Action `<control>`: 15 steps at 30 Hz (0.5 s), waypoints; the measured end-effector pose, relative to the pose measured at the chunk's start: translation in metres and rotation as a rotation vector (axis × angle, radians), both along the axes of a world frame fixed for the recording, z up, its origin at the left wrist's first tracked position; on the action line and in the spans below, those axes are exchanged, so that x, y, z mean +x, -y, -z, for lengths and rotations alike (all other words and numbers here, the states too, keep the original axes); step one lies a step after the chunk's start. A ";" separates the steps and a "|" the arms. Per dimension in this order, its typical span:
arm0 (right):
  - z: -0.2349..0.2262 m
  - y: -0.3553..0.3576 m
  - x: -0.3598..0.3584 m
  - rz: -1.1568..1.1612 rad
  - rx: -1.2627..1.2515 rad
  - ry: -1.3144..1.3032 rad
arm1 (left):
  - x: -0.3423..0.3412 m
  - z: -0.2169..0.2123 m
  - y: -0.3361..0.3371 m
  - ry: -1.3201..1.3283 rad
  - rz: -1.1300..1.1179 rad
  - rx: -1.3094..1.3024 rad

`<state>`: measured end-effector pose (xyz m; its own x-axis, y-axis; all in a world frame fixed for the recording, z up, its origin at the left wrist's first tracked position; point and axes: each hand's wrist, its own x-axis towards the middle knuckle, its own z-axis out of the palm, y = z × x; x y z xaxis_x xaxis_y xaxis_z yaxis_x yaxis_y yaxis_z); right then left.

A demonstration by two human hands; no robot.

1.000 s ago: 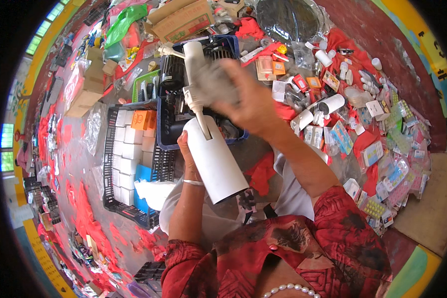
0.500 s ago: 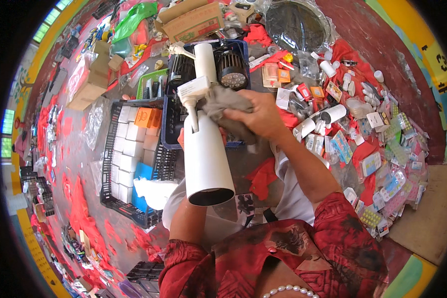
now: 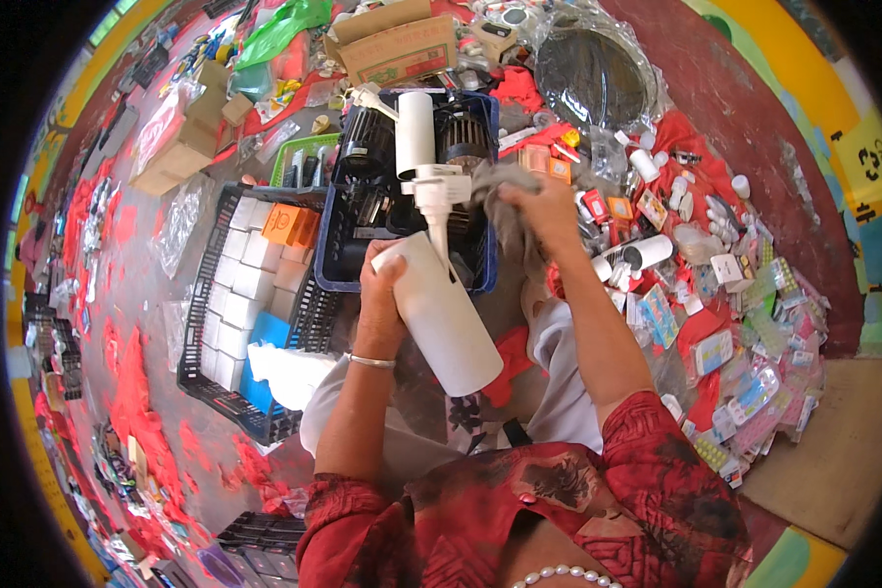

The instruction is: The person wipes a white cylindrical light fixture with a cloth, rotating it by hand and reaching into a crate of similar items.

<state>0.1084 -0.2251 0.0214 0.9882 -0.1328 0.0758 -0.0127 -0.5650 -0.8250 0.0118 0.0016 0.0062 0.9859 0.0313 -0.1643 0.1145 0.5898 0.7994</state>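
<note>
A white cylindrical track spotlight (image 3: pixel 441 318) slants across the space in front of me, its wide end toward my body. My left hand (image 3: pixel 383 299) is closed around its left side, thumb on the upper end. From that end a white stem and mounting adapter (image 3: pixel 439 194) stick up over the blue crate (image 3: pixel 335 279). To the right of the adapter, my right hand (image 3: pixel 549 211) grips a crumpled grey cloth (image 3: pixel 512 211), which hangs down, apart from the spotlight's body. In the crate lie another white spotlight (image 3: pixel 415 135) and black finned lamps (image 3: pixel 367 140).
A black crate (image 3: pixel 198 323) of small white and orange boxes stands left, a white plastic bag (image 3: pixel 289 374) at its near corner. Cardboard boxes (image 3: pixel 402 54) lie beyond. On the right are scattered small packages (image 3: pixel 755 392), a white-and-black cylinder (image 3: pixel 649 253) and a wrapped round dark object (image 3: pixel 595 78).
The spotlight has turned, its wide end swinging right, and my left hand now shows on its side. My right hand with the cloth has moved right, off the adapter.
</note>
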 end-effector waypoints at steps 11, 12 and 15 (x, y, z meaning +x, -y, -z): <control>-0.039 -0.037 -0.044 -0.414 -0.290 0.515 | 0.004 -0.002 0.014 0.114 -0.222 0.801; -0.037 -0.041 -0.050 -0.495 -0.346 0.526 | 0.005 -0.003 0.013 0.098 -0.244 0.798; -0.030 -0.039 -0.067 -0.629 -0.142 0.363 | -0.002 -0.009 0.015 0.112 -0.272 0.982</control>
